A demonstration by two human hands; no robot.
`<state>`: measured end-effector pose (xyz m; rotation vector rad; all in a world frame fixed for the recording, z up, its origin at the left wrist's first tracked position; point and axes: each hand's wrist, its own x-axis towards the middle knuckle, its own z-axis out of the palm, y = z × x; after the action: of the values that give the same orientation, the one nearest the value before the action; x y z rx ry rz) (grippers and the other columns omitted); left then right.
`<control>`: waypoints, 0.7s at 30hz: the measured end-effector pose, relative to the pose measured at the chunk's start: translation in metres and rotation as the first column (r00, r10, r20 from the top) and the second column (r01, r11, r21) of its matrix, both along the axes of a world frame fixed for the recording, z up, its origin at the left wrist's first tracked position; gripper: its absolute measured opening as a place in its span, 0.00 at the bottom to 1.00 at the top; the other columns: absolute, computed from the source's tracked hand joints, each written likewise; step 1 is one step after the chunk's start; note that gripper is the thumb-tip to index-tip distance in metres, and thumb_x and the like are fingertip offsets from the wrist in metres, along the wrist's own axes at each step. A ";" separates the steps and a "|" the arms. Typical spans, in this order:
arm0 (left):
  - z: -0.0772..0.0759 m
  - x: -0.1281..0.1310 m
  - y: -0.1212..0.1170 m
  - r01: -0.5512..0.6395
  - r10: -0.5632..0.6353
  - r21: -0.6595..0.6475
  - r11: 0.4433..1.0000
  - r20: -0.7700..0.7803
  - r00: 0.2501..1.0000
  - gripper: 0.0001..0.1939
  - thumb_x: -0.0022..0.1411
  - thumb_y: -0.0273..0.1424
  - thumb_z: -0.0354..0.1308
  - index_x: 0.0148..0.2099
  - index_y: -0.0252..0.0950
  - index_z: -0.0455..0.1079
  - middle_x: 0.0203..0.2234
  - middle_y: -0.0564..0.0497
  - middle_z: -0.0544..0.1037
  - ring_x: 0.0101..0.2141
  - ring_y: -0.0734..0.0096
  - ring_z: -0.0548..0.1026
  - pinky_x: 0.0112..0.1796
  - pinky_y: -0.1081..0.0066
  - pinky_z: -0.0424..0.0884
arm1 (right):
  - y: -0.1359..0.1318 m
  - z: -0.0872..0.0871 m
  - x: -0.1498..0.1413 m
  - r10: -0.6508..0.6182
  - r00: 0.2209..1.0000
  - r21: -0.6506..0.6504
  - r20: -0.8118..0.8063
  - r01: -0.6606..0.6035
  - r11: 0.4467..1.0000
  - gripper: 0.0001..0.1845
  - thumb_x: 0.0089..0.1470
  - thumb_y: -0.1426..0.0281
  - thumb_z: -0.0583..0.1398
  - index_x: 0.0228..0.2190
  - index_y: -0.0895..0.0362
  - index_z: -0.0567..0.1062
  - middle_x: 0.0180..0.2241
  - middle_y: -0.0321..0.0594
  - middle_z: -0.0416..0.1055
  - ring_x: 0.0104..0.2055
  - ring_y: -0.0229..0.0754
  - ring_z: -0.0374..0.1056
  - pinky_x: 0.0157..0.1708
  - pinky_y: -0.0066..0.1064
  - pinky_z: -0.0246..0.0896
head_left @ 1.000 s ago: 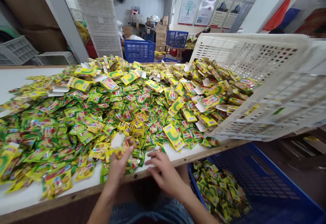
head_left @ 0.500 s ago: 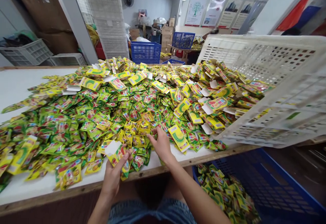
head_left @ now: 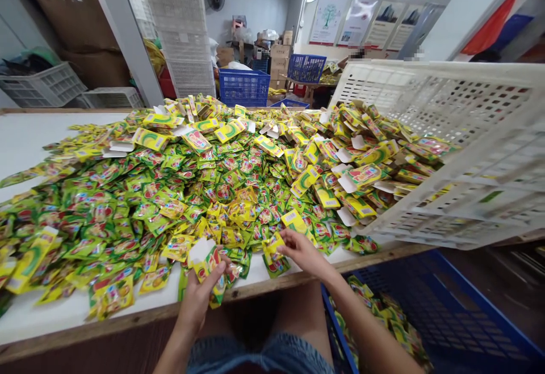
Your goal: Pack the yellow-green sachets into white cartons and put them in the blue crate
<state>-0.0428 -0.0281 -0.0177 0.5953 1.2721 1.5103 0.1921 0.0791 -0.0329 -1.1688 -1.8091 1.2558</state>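
Note:
My left hand (head_left: 200, 294) is closed on a small yellow-and-green carton (head_left: 205, 260) above the table's front edge; its white end flap stands up and open. A green packet shows under the carton, but I cannot tell whether it is held too. With fingertips and thumb pinched, my right hand (head_left: 302, 253) grips a yellow sachet (head_left: 272, 244) by its right edge. Just below that sachet hangs or lies a green sachet (head_left: 276, 267). Beyond both hands spreads a heap of green sachets (head_left: 230, 178), with yellow sachets (head_left: 240, 210) among them. A flat carton (head_left: 298, 222) lies behind my right hand.
Many open-flapped cartons (head_left: 361, 175) spill from a tipped white crate (head_left: 481, 192) at the right. A blue crate (head_left: 451, 294) with filled packs stands below the table edge (head_left: 128, 324). Stacked white crates (head_left: 181, 28) and blue baskets (head_left: 243, 87) are behind.
My right hand has moved right and slightly toward me, from the heap, with a yellow sachet now pinched in it. My left hand has shifted slightly right and down with the carton.

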 end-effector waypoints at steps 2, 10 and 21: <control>0.000 0.007 0.002 0.032 -0.031 0.016 0.999 -0.025 0.999 0.25 0.47 0.37 0.66 0.47 0.32 0.68 0.30 0.49 0.78 0.29 0.66 0.76 0.35 0.67 0.73 | -0.009 -0.006 0.005 -0.006 1.000 -0.014 0.021 0.006 1.000 0.14 0.47 0.69 0.60 0.38 0.58 0.68 0.22 0.29 0.59 0.25 0.35 0.58 0.25 0.26 0.53; 0.003 0.009 0.001 0.055 -0.056 -0.012 0.998 -0.065 0.996 0.28 0.46 0.38 0.66 0.48 0.33 0.67 0.31 0.48 0.78 0.29 0.64 0.76 0.36 0.64 0.73 | -0.014 0.003 0.009 0.032 0.986 0.039 0.164 -0.039 0.998 0.21 0.50 0.74 0.56 0.48 0.56 0.67 0.22 0.28 0.54 0.25 0.35 0.53 0.26 0.25 0.49; -0.001 0.009 -0.002 0.088 -0.091 -0.032 0.996 -0.103 0.990 0.23 0.47 0.38 0.66 0.44 0.31 0.71 0.31 0.47 0.79 0.30 0.64 0.76 0.39 0.66 0.71 | -0.008 0.012 0.001 0.061 0.864 0.133 0.499 -0.146 0.980 0.18 0.44 0.79 0.60 0.39 0.56 0.70 0.25 0.33 0.65 0.29 0.38 0.62 0.30 0.28 0.55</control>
<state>-0.0336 -0.0300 -0.0187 0.7127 1.3260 1.4010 0.1932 0.0709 -0.0211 -1.3998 -2.3271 0.8822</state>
